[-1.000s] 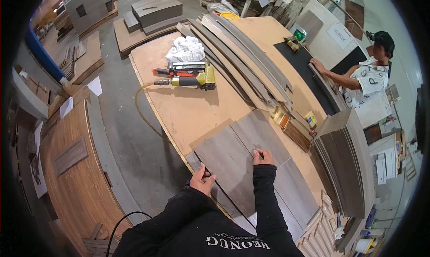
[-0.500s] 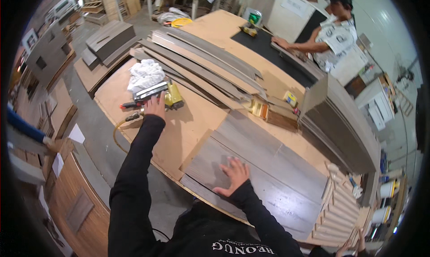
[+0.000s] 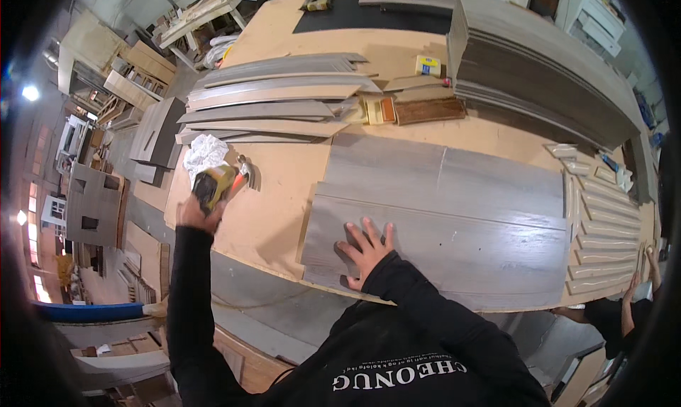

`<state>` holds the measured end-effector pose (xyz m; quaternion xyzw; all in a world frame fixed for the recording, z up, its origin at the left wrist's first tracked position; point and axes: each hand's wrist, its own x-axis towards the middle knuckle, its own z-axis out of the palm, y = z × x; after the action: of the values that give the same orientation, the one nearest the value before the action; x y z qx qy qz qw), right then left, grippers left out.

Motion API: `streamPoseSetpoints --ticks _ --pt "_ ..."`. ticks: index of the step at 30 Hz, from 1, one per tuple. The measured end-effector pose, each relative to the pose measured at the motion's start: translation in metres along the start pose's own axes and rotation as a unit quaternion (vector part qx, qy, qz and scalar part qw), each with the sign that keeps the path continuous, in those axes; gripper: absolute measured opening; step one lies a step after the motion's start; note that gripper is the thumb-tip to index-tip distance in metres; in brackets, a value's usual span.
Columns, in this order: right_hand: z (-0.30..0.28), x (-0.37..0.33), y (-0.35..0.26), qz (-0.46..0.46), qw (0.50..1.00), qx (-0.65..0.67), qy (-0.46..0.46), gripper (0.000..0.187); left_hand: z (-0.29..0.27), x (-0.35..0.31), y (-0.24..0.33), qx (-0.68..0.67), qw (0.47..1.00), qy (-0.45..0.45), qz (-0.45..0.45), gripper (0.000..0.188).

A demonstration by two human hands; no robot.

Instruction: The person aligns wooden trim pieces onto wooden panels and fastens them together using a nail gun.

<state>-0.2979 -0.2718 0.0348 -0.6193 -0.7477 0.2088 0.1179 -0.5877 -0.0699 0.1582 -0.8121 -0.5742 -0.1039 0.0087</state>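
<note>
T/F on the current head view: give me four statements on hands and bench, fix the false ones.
1. The left hand holds the yellow-green and black power tool. True.
2. The right hand is closed in a fist. False: it is spread open on a grey board.
3. A crumpled white cloth lies near the power tool. True.
4. The long strips lie right of the tall stack. False: they lie left of it.

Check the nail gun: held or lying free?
Held: the left hand is closed around the nail gun. Cannot tell if it's clear of the table.
</note>
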Motion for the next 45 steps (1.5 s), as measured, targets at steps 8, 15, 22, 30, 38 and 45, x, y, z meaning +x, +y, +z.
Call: streamPoseSetpoints --ticks 8,15,22,30,38,45 --pt "0.004 0.001 -0.004 -0.016 1.000 0.005 0.021 0.071 -0.009 -0.127 0.044 -0.520 0.768 -0.329 -0.178 0.049" --pt "0.001 0.000 -0.001 -0.018 1.000 0.002 0.007 0.074 0.010 -0.150 0.063 -0.386 0.867 -0.282 -0.141 0.025" --pt "0.000 0.000 -0.001 -0.016 0.999 0.018 0.024 0.072 0.022 -0.145 0.056 -0.319 0.886 -0.305 -0.143 0.025" --pt "0.003 -0.001 0.000 -0.019 1.000 0.007 0.022 0.071 0.034 -0.146 0.051 -0.332 0.885 -0.291 -0.149 0.024" --pt "-0.001 0.001 -0.003 -0.016 0.999 0.009 0.041 0.069 0.033 -0.144 0.047 -0.238 0.930 -0.260 -0.106 0.029" --pt "0.002 -0.002 -0.002 -0.009 0.999 0.002 0.038 0.070 0.021 -0.130 0.062 -0.228 0.938 -0.254 -0.055 0.033"
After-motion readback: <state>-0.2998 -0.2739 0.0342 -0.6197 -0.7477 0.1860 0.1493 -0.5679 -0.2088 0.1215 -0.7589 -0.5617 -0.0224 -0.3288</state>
